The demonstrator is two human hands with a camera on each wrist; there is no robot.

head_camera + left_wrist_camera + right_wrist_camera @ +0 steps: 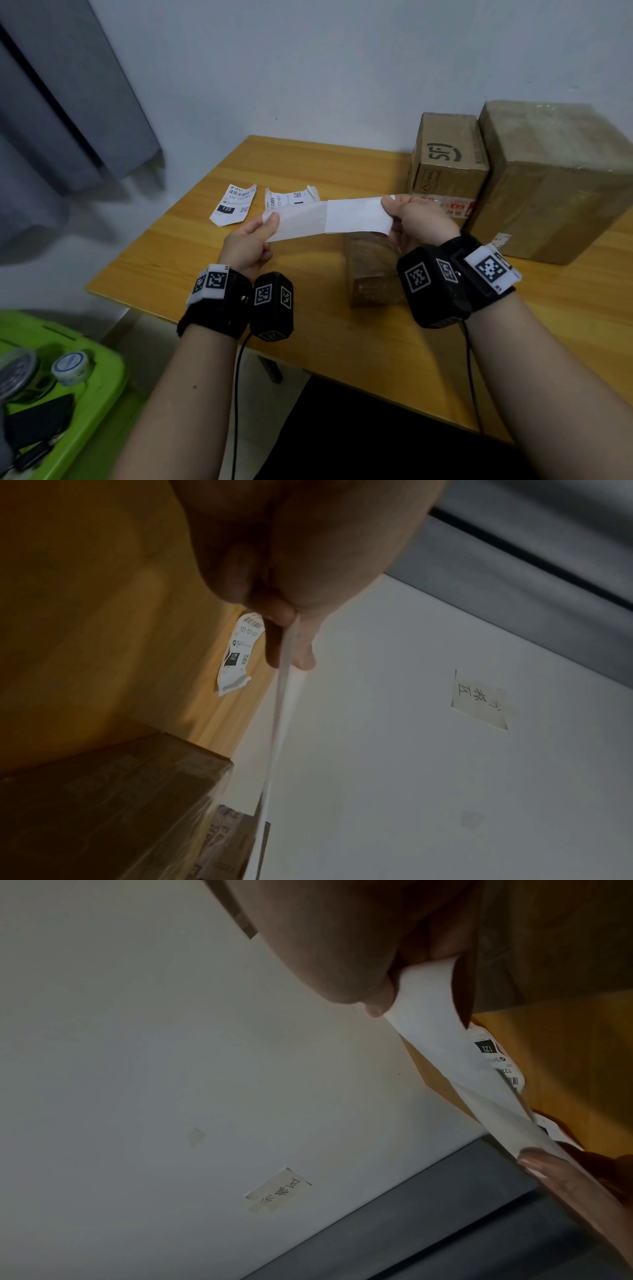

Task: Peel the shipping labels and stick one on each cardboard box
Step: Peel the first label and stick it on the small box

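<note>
I hold a white shipping label [329, 219] stretched between both hands above the wooden table [308, 329]. My left hand [260, 233] pinches its thinner, translucent left end; my right hand [407, 212] pinches the opaque white right end. In the left wrist view the label [282, 696] runs edge-on from my fingertips [291, 639]. In the right wrist view my thumb presses the label [431, 1010]. Two printed labels [233, 205] [291, 198] lie on the table behind. A small taped cardboard box [371, 270] sits under my right hand. Two bigger boxes [448, 161] [555, 178] stand at the right.
A green bin [99, 394] with tape rolls [70, 367] and dark items sits low at the left, off the table. A white wall [308, 68] backs the table, with a grey curtain [68, 102] to the left. A handwritten note [479, 699] is taped on the wall.
</note>
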